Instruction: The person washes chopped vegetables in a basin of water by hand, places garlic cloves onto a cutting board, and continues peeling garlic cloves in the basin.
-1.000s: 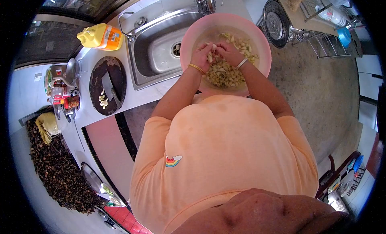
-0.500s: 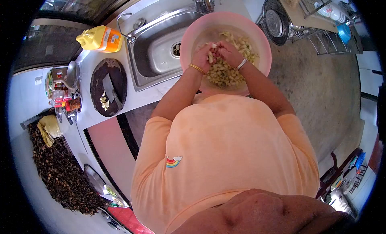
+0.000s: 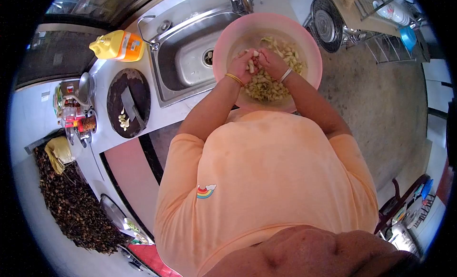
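Both hands are down inside a large pink basin, which holds water and many pale green-white chopped vegetable pieces; their exact kind I cannot make out. My left hand, with a yellow bangle at the wrist, curls around some of these pieces. Close beside it, my right hand, with a light band at the wrist, has its fingers bent inward over the same handful. A few pieces show between the two hands. The fingertips are partly hidden.
Left of the basin is a steel sink with a faucet. A yellow jug stands by a round dark chopping board, which carries a cleaver and garlic-like cloves. Bottles and jars stand further left.
The hands stay together in the basin around the pieces, with only a slight shift of the fingers. Nothing else has visibly moved.
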Demonstrator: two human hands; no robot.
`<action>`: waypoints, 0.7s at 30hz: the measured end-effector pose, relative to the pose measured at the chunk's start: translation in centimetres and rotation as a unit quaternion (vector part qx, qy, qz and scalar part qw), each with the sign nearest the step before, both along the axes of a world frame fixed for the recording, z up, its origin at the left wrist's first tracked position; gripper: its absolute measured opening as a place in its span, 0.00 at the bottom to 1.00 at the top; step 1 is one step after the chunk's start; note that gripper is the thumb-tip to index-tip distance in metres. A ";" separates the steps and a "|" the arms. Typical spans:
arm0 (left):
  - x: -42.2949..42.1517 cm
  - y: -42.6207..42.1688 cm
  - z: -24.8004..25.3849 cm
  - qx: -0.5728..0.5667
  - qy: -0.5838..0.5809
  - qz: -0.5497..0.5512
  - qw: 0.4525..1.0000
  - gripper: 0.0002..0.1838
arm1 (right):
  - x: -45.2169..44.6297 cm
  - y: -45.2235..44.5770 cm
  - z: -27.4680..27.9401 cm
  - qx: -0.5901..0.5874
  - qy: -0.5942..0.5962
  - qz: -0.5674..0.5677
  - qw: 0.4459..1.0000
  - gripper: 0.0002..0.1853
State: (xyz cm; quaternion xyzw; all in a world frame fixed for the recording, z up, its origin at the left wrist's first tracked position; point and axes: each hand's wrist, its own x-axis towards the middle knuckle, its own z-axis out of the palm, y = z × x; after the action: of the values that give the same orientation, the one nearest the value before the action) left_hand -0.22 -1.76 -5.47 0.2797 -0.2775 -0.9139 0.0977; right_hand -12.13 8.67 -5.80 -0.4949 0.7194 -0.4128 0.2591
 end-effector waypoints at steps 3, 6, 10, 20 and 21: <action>0.1 0.1 0.5 -0.009 0.006 -0.010 1.000 0.07 | -0.2 -0.2 -1.0 -0.002 -0.006 -0.003 1.000 0.14; 0.0 0.6 1.5 -0.022 0.002 -0.006 1.000 0.07 | -0.1 -0.3 -1.0 -0.016 -0.071 0.001 0.997 0.14; 0.1 0.4 1.8 0.001 0.039 -0.005 0.999 0.08 | -0.2 -0.2 1.1 -0.054 0.004 -0.065 0.996 0.15; 0.9 -1.3 1.4 0.149 0.094 0.136 0.975 0.08 | -2.8 -0.6 -2.0 0.152 -0.016 -0.058 0.987 0.16; 0.9 -1.3 1.5 0.149 0.088 0.137 0.975 0.08 | -2.5 -0.6 -1.4 0.152 -0.014 -0.055 0.987 0.16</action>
State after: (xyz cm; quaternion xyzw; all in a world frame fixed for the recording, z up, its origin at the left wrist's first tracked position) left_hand 0.68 -3.03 -3.98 0.2449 -0.0876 -0.9440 0.2029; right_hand -14.66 8.12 -7.20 -0.4033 0.7967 -0.3187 0.3180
